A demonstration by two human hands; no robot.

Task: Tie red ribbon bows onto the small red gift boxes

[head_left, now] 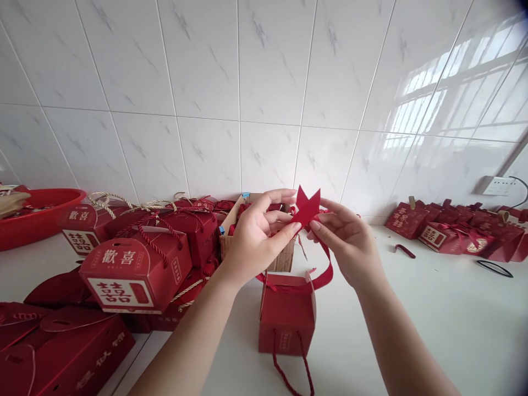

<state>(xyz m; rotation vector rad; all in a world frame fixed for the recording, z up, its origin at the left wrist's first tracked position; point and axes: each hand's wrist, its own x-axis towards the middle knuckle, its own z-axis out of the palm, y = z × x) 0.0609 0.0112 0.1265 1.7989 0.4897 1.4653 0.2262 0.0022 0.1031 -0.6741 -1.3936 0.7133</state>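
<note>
A red ribbon (325,273) is held up in front of me, its end cut in a V with two points. My left hand (264,228) pinches it between thumb and fingers from the left. From the right, my right hand (344,236) pinches the same ribbon close beside the other hand. The ribbon loops down behind my hands to the top of a small red box (286,316). That box stands upright on the white table, and a red twisted cord handle (282,374) hangs from its near side.
Stacked red gift boxes (136,269) fill the left, with a red basin (45,220) behind them. A cardboard box (284,258) stands behind my hands. At the right are more red boxes (457,236), a ribbon scrap (405,251) and a black loop (495,268).
</note>
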